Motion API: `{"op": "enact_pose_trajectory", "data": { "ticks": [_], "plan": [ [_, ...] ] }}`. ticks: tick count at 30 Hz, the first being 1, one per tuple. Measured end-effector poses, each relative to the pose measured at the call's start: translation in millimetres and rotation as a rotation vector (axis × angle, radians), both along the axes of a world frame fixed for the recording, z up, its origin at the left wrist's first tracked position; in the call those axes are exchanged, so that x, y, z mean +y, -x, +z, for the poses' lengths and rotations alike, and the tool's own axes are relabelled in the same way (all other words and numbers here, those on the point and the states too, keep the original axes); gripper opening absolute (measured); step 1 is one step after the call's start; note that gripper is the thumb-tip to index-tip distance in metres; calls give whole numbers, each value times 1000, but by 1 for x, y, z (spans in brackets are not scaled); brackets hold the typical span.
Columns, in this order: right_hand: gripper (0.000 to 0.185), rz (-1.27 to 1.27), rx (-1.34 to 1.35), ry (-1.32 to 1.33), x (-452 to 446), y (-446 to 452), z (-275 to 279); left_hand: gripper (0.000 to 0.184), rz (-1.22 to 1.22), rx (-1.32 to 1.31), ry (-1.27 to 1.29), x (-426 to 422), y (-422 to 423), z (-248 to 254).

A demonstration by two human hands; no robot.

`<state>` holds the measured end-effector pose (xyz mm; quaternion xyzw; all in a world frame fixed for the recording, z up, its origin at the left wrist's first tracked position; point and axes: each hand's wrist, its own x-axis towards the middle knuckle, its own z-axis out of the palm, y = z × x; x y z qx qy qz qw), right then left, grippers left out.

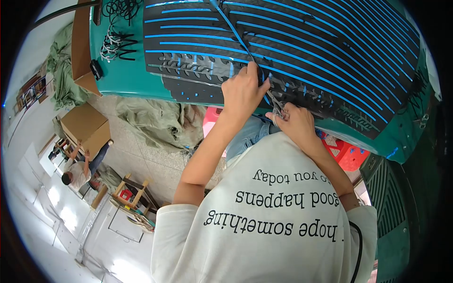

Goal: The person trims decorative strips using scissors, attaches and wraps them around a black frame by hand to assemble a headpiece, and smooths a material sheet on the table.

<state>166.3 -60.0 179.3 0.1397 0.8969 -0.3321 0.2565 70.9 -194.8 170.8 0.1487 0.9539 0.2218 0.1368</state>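
Note:
My left hand [243, 92] is closed, with fingers pinched around a black strip with a blue line [233, 29], which stretches up and away over the sheet. Just right of it and lower, my right hand [296, 123] grips small metal scissors [274, 100], whose tips point toward the left hand. Both hands are at the near edge of a black sheet [198, 89] with long blue stripes. Leaf-shaped cut-outs [181, 68] run along the sheet's near side. Small details between the hands are hard to make out.
The sheet lies on a green table [127, 80]. Black strips [126, 47] and a small black object [96, 70] lie at its left. Below are a red stool [349, 153] and green cloth [160, 123]. Another person [78, 170] is far left by a cardboard box [85, 125].

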Motion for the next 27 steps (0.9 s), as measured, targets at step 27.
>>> {"op": "enact_pose_trajectory", "data": {
  "ticks": [27],
  "plan": [
    [37, -231, -655, 913, 20, 19, 0, 13, 480, -847, -878, -44, -15, -20]
  ]
}}
